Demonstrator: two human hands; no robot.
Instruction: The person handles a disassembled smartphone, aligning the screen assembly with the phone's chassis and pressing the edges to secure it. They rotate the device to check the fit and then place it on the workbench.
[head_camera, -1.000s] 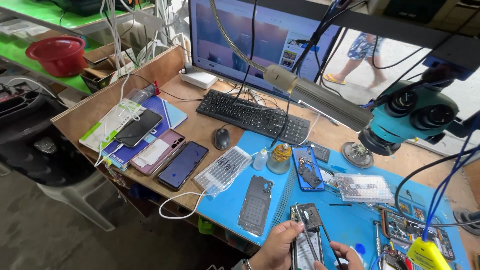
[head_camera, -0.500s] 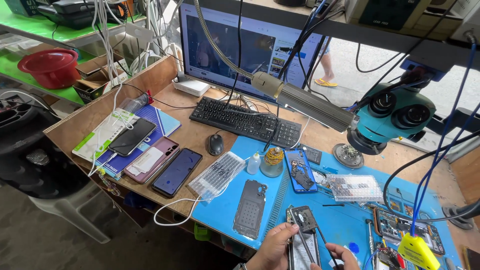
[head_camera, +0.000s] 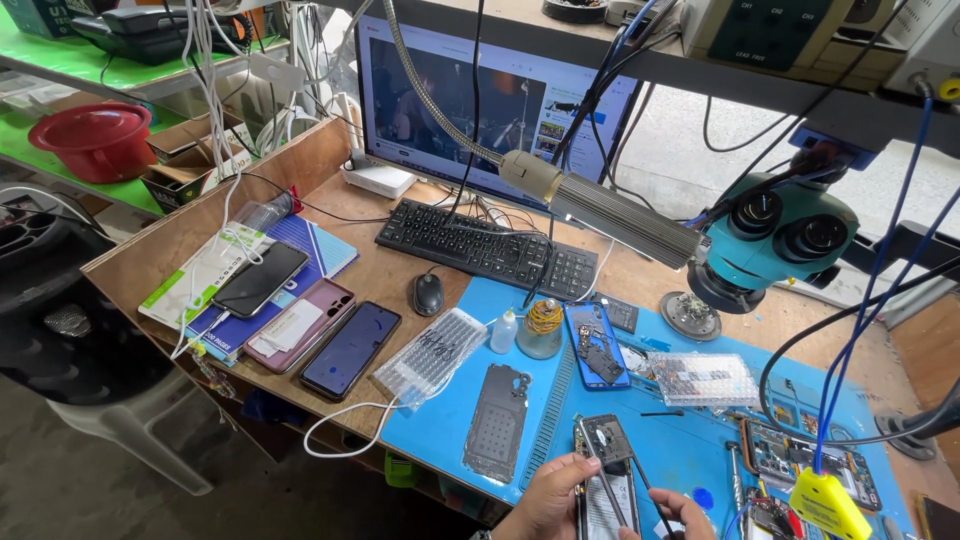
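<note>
At the bottom edge, my left hand holds the side of an opened phone that lies on the blue work mat. A small dark part rests at the phone's upper end. My right hand grips thin tweezers whose tips reach up over the phone's open back. Both hands are partly cut off by the frame. A removed dark back cover lies just left of my left hand.
A teal microscope and a lamp on a flexible arm hang over the mat. Behind stand a keyboard, mouse and monitor. Several phones lie at the left. A yellow clip on blue cable dangles at the right.
The view has shifted so the desk sits a little further right and lower. Both hands stay on the opened phone with the tweezers over it.
</note>
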